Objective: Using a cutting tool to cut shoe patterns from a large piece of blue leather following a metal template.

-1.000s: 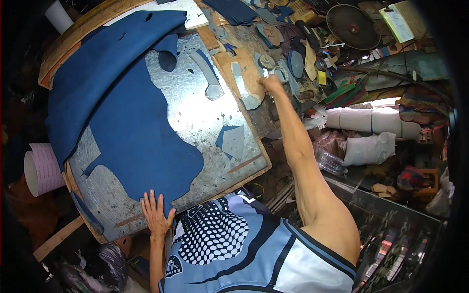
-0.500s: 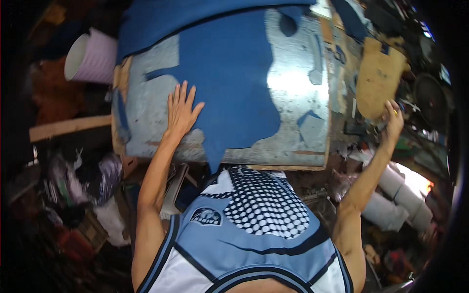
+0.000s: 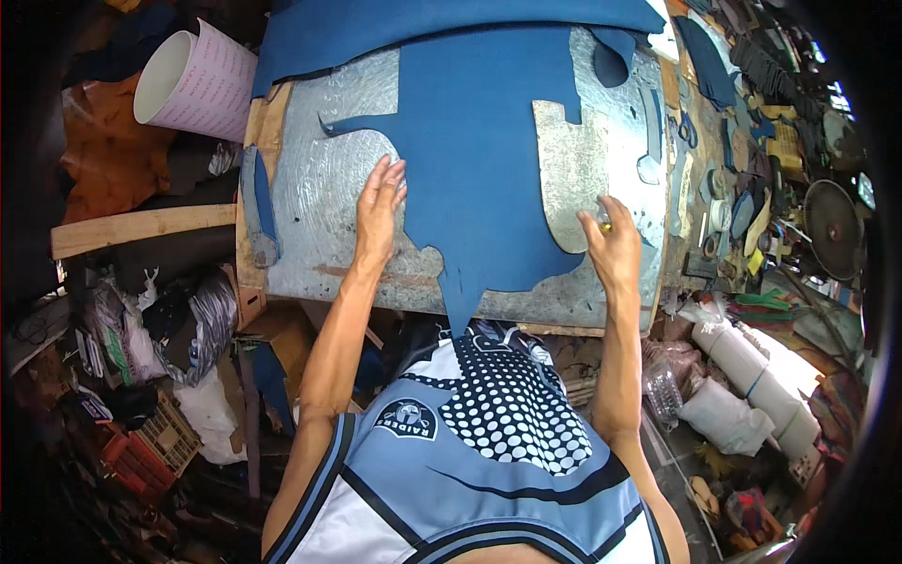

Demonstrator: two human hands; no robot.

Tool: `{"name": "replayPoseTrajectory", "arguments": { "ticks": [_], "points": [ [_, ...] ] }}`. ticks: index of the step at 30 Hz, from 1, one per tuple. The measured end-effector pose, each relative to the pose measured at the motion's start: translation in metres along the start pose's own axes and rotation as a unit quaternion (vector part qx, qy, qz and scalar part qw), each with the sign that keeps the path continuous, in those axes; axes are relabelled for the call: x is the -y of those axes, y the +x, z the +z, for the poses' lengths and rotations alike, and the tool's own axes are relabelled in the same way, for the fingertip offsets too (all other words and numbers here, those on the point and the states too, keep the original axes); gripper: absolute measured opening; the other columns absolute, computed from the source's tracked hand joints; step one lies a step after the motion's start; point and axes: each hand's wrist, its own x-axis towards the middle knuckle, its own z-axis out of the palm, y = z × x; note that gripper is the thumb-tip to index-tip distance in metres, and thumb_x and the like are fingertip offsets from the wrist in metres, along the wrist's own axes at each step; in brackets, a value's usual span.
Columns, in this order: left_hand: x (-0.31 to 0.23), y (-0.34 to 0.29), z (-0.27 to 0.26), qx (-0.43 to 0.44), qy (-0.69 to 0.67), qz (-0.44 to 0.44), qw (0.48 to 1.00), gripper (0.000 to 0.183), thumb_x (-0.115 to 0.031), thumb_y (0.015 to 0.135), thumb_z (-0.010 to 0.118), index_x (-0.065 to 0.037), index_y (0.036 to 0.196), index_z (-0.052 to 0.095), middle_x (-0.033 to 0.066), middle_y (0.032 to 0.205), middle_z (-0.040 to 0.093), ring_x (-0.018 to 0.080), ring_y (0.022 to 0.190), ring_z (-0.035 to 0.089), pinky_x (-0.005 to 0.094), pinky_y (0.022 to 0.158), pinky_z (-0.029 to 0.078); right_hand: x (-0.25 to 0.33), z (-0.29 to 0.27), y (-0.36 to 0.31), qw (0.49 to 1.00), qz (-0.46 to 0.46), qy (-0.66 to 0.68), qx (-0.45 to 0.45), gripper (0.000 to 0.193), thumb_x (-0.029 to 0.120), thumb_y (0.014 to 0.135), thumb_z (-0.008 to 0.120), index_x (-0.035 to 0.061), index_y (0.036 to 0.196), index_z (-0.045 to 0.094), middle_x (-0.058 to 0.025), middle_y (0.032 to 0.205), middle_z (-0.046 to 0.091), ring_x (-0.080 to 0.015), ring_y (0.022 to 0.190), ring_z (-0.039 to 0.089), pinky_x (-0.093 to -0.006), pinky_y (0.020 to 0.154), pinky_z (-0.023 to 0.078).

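Note:
A blue leather piece point(image 3: 479, 160) lies spread on a metal-topped table point(image 3: 329, 202), its narrow point hanging over the near edge. Over its right edge lies a flat, speckled grey pattern piece point(image 3: 571, 174) with a notch at the top and a rounded lower end. Blue leather shows in the notch. My left hand point(image 3: 379, 211) rests at the leather's left edge, holding nothing, fingers stretched out. At the pattern piece's lower right edge is my right hand point(image 3: 613, 242), thumb and fingers apart. A ring shows on one finger.
A blue roll point(image 3: 451, 33) lies across the table's far end. A pale pink roll point(image 3: 202, 83) and a wooden plank point(image 3: 141, 230) are at the left. Scissors point(image 3: 689, 130) lie at the right edge. A round fan point(image 3: 832, 226) and white rolls point(image 3: 756, 376) are farther right.
My right hand has come in from the far right to the leather. The notched piece it held there, tan on the side then showing, now lies on the leather, grey side up.

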Motion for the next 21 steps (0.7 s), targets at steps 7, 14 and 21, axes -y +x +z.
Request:
{"name": "replayPoseTrajectory", "arguments": {
  "ticks": [7,14,21],
  "points": [
    [-0.038,0.038,-0.002,0.180,0.252,-0.156,0.938,0.038,-0.012,0.096,0.061,0.004,0.131,0.059,0.0208,0.134,0.057,0.0280,0.118,0.058,0.0382,0.084,0.056,-0.026,0.040,0.017,0.979,0.065,-0.191,-0.019,0.102,0.057,0.076,0.078,-0.0050,0.146,0.036,-0.0326,0.131,0.054,-0.0471,0.114,0.060,-0.0505,0.091,0.052],
    [-0.013,0.130,-0.002,0.068,0.606,0.536,0.584,0.030,-0.025,0.092,0.059,0.002,0.103,0.068,0.0198,0.105,0.066,0.0377,0.098,0.059,0.0546,0.103,0.036,-0.064,0.020,0.033,0.987,0.092,-0.078,-0.101,0.062,0.028,0.082,0.079,-0.0028,0.130,0.056,-0.0246,0.101,0.066,-0.0372,0.091,0.067,-0.0442,0.079,0.053],
    [0.023,0.074,0.034,0.445,0.601,0.200,0.634,0.051,-0.043,0.093,0.057,-0.002,0.123,0.061,0.0187,0.136,0.056,0.0356,0.130,0.048,0.0539,0.112,0.032,-0.024,-0.075,-0.020,0.932,0.186,0.256,-0.177,0.029,0.012,0.086,0.076,-0.0015,0.109,0.064,-0.0009,0.073,0.061,-0.0073,0.052,0.050,-0.0222,0.048,0.040]
  ]
}}
